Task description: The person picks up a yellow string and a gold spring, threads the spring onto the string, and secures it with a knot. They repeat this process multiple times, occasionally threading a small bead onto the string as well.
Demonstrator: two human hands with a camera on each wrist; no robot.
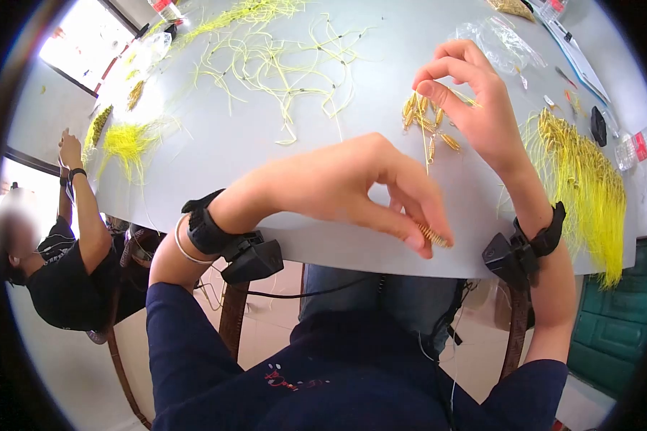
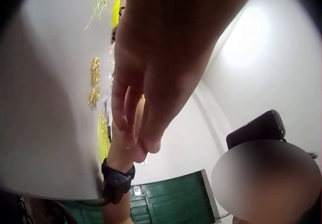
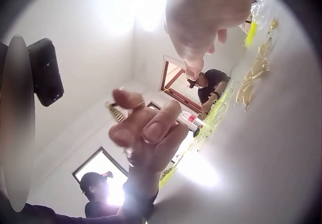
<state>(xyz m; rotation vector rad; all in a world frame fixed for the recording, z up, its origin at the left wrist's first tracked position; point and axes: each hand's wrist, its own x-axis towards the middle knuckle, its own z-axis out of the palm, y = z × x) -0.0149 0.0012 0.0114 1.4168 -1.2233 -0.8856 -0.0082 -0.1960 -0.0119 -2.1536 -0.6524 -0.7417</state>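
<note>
My left hand (image 1: 428, 241) reaches across my body and pinches a small gold coiled piece (image 1: 433, 235) between thumb and fingers at the table's front edge. The right wrist view shows the same gold piece (image 3: 115, 112) sticking out of those fingers (image 3: 151, 131). My right hand (image 1: 430, 80) is raised over a loose cluster of gold coiled pieces (image 1: 428, 118), thumb and forefinger curled together. It seems to pinch a thin pale thread (image 1: 425, 147) that runs down toward my left hand. The cluster (image 2: 94, 83) also shows in the left wrist view.
Yellow cords (image 1: 280, 57) are scattered over the white table (image 1: 216, 151), and a thick bundle of yellow cords with gold ends (image 1: 589, 179) lies at the right. A clear plastic bag (image 1: 499, 43) and a bottle (image 1: 640, 147) are also there. Another person (image 1: 65, 251) sits at the left.
</note>
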